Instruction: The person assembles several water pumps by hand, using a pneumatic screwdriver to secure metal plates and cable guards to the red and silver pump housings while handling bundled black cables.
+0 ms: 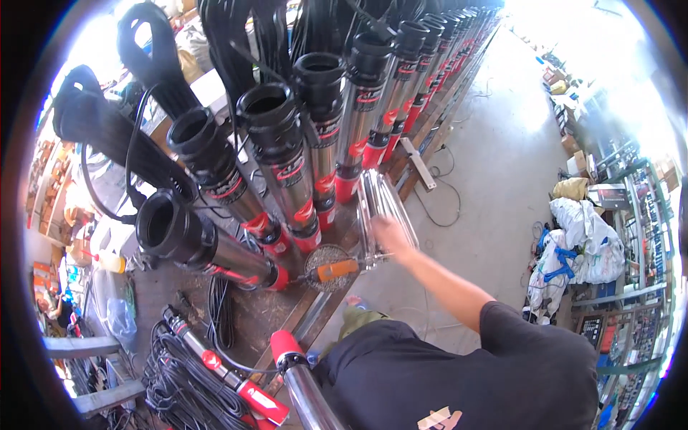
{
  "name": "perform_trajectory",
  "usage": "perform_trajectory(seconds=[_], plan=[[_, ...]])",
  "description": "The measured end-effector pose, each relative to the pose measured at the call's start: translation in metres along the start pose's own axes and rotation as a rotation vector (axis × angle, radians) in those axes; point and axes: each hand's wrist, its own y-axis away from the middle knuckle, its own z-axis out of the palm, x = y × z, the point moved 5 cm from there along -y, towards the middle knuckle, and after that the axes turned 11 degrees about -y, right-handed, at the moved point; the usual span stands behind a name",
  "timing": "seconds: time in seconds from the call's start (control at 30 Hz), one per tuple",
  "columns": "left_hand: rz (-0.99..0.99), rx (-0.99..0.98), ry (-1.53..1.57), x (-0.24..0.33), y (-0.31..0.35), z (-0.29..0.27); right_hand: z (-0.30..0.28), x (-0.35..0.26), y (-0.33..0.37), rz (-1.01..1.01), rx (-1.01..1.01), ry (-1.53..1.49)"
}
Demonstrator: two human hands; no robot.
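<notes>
My right hand (389,235) reaches out over a bundle of long, shiny metal strips (401,215) at the bench edge. It is blurred, so I cannot tell whether its fingers grip a strip. Near it, an orange-handled tool (337,270) lies across a round tray of small grey metal pieces (324,254). My left hand is not in view. Close to my body, a steel pump with a red end cap (287,346) slants up from the lower edge; whatever supports it is hidden.
Upright steel pumps with black tops (276,143) line the bench (175,287), cable coils (154,79) behind them. At lower left lies another pump (215,362) among black cables. White sacks (584,244) and metal shelving (638,287) stand right, across the grey floor (494,179).
</notes>
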Motion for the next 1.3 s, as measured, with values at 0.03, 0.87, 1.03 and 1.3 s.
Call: perform_trajectory(seconds=[0.03, 0.87, 1.03, 1.3], plan=[[-0.004, -0.031, 0.026, -0.004, 0.001, -0.002, -0.045, 0.017, -0.027, 0.006, 0.347, 0.047], [-0.813, 0.217, 0.124, -0.296, 0.185, 0.078, -0.147, 0.017, -0.032, 0.188, 0.708, -0.023], [-1.094, 0.201, 0.250, -0.312, 0.229, 0.048, 0.025, -0.088, 0.132, -0.318, 0.098, -0.487], [-0.509, 0.047, -0.452, -0.272, 0.116, -0.012, 0.232, -0.209, 0.167, -0.783, -0.680, -0.213]])
